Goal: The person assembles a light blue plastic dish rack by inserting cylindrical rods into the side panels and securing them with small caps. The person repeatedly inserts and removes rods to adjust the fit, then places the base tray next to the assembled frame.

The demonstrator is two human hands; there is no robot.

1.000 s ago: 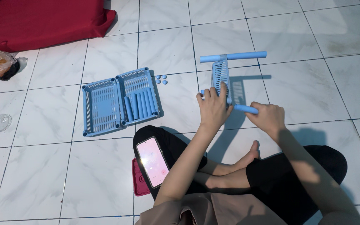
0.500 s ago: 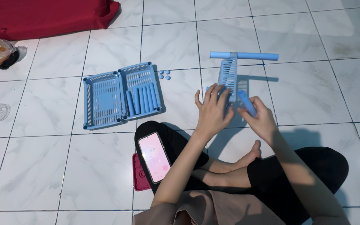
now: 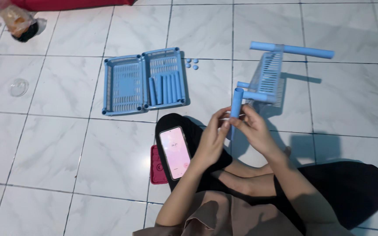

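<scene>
I hold a light blue plastic tube (image 3: 236, 101) upright in front of me with both hands. My left hand (image 3: 213, 139) grips its lower part from the left, and my right hand (image 3: 253, 129) grips it from the right. Just beyond stands a blue slatted shelf panel (image 3: 268, 78) on its edge, with a long tube (image 3: 292, 49) across its top and short tubes (image 3: 257, 96) at its lower end. To the left, two blue shelf trays (image 3: 124, 85) lie flat side by side; the right tray holds several more tubes (image 3: 166, 88).
A few small blue caps (image 3: 192, 63) lie on the white tiled floor beside the trays. A phone (image 3: 175, 152) with a pink screen rests on my knee over a red case (image 3: 156, 165). A plastic bag (image 3: 17, 22) and clear lid (image 3: 19, 87) lie far left.
The camera tilted down. I lifted one tube away from the standing panel toward myself and now hold it upright in both hands.
</scene>
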